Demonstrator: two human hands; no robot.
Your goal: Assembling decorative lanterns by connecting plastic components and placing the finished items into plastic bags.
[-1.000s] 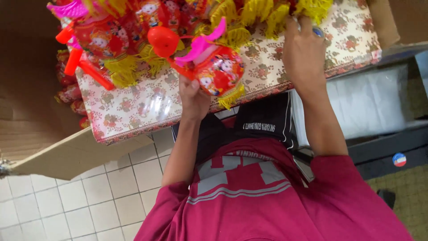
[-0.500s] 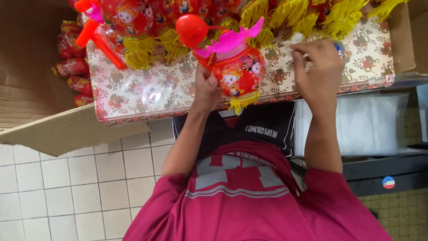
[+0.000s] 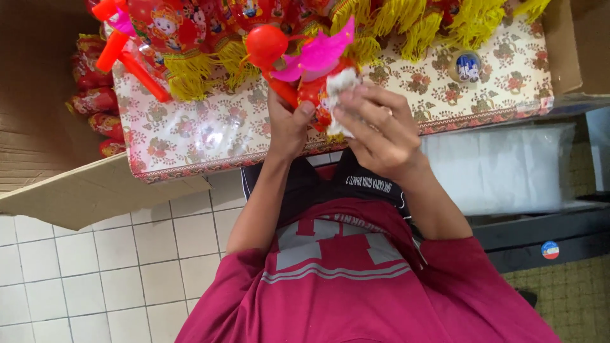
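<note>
The red toy (image 3: 305,70) is gripped by the left hand (image 3: 287,124) over the tabletop (image 3: 210,133); a white scrap (image 3: 340,95), newly brought over, is pinched against it by the right hand (image 3: 381,133)

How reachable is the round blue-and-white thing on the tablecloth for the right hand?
Probably yes: the round blue-and-white thing lies open on the floral tablecloth, beside the right hand, nothing between. That hand holds a white wad, though.

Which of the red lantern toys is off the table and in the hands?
The red lantern toy with the pink wings and red ball: left hand grips it, right hand touches it. The rest lie among the yellow tassels.
</note>
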